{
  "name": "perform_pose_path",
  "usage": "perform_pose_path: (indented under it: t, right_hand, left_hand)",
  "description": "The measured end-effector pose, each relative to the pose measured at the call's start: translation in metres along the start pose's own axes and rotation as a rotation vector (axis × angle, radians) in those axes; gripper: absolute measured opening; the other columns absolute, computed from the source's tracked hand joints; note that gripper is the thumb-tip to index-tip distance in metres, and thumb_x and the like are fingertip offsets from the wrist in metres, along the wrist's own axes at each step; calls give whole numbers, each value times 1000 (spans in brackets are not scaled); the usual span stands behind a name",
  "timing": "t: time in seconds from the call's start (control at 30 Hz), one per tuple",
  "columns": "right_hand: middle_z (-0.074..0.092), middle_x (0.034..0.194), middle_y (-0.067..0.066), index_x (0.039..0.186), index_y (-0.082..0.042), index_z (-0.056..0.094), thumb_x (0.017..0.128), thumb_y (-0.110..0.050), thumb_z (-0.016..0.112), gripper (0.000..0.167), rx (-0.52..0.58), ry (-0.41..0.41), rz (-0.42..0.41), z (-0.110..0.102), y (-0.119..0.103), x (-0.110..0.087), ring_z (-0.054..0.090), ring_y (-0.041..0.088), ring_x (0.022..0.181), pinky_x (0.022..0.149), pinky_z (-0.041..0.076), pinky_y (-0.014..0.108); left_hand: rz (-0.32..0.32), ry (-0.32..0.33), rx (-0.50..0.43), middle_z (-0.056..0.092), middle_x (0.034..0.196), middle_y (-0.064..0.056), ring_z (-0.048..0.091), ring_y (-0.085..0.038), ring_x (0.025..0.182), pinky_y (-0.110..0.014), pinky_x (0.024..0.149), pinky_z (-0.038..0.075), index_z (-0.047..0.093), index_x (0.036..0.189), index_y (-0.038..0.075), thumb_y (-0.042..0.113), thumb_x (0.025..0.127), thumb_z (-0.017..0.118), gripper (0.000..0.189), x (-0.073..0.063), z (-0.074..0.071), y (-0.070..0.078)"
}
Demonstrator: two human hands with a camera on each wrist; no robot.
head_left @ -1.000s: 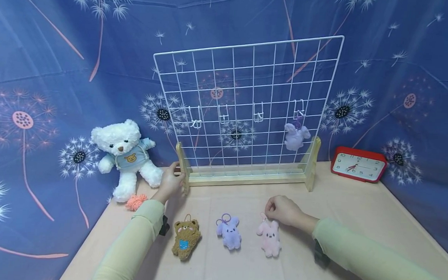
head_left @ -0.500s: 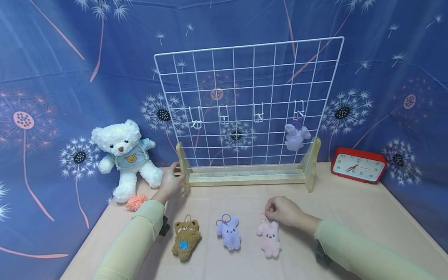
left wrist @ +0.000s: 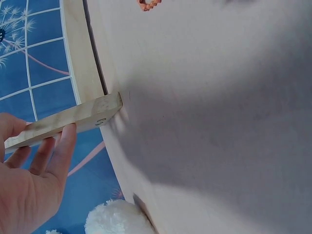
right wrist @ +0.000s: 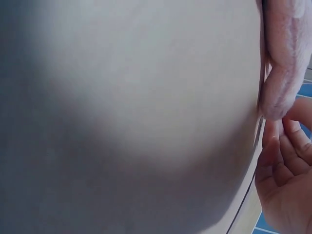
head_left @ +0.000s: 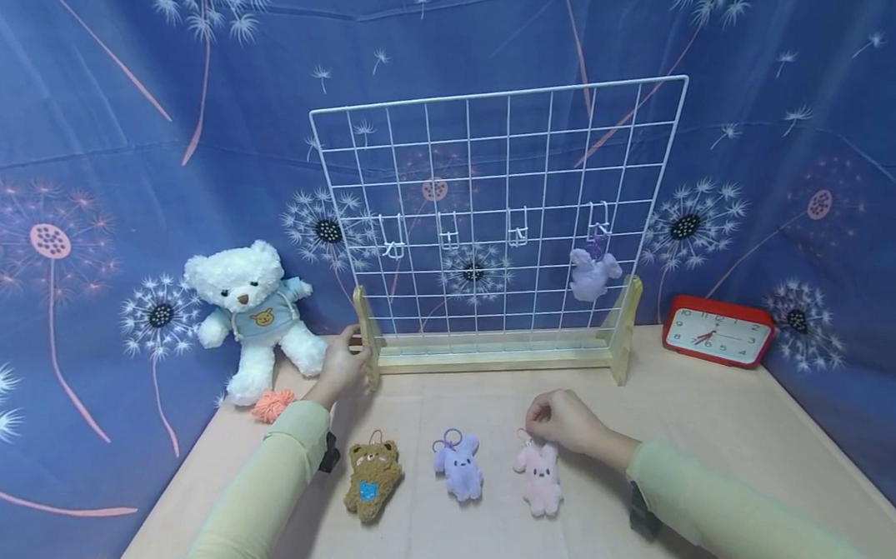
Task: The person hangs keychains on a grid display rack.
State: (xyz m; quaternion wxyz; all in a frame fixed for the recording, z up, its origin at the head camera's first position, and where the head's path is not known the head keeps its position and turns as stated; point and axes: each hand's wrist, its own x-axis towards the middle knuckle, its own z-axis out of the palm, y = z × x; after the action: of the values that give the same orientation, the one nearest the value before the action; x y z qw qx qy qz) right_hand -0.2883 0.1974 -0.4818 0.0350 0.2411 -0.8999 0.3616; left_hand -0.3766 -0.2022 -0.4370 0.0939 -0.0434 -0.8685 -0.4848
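A white wire grid rack [head_left: 491, 160] stands upright in a wooden base. My left hand [head_left: 344, 365] grips the left wooden end post [left wrist: 73, 119], thumb on one side and fingers on the other. On the table lies a pink plush keychain [head_left: 541, 482]; my right hand [head_left: 568, 422] pinches it by the ring at its head. The right wrist view shows curled fingers [right wrist: 285, 156] against the pink plush, with the ring itself hidden. To its left are a purple plush keychain [head_left: 461, 468] and a brown bear keychain [head_left: 373, 479]. Another purple plush [head_left: 593, 274] hangs from the rack's rightmost hook.
Several white hooks [head_left: 448, 231] sit in a row across the grid. At the left, a white teddy bear [head_left: 255, 313] in a blue top leans near an orange yarn pompom [head_left: 272, 406]. A red clock [head_left: 718, 331] stands at the right. Patterned blue cloth [head_left: 89, 72] hangs behind.
My right hand has shifted slightly left over the pink plush keychain's ring, which its fingers now cover more. My left hand stays on the post.
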Motion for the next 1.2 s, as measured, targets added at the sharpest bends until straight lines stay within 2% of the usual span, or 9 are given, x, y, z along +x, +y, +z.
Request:
perform_pose_path:
  t: [0.1,0.23,0.4,0.57,0.73,1.03,1.2]
  right_hand:
    - [66,70,-9,76,-14,74,80,-1,76,14,68,4,38,-1,0,0,60,8,62,58,54,23]
    - [67,72,-6,79,-12,73,81,-2,78,12,131,6,63,-2,1,0,61,11,62,55,54,23]
    - [69,77,-5,86,-6,75,80,0,77,9,170,15,60,-5,3,2,64,12,70,63,57,24]
    - [70,83,5,92,3,73,77,6,71,15,292,11,79,-10,-1,3,68,17,74,66,59,25]
    - [69,87,11,95,6,68,79,8,69,15,394,21,65,-16,-5,5,69,17,77,70,59,24]
    - [70,87,9,95,6,67,87,6,71,9,447,70,-11,-28,-16,10,67,13,79,71,61,25]
    - [70,90,9,99,10,64,90,7,68,10,518,74,19,-37,-23,15,69,12,80,73,63,29]
  left_hand:
    - [-8,-3,-7,58,132,-31,61,-45,116,-50,100,54,46,147,-3,1,98,58,50,0,0,0]
    - [8,2,6,58,131,-32,61,-46,115,-51,99,54,46,146,-5,1,98,58,50,0,0,-1]
    - [6,5,-5,58,131,-31,62,-46,114,-51,99,54,47,146,-4,-1,97,59,50,0,0,0]
    - [-8,1,-4,57,132,-30,60,-45,116,-51,100,53,47,147,-3,1,98,58,50,1,0,0]
    - [8,1,-11,57,131,-32,60,-47,116,-53,100,53,45,147,-5,-1,97,58,51,1,1,-2]
    - [3,-3,-22,57,132,-31,60,-46,116,-53,101,53,47,147,-3,1,98,57,50,0,0,-1]
    - [-3,-9,-20,57,133,-30,60,-45,118,-52,101,52,46,147,-3,2,99,57,50,-1,0,0]
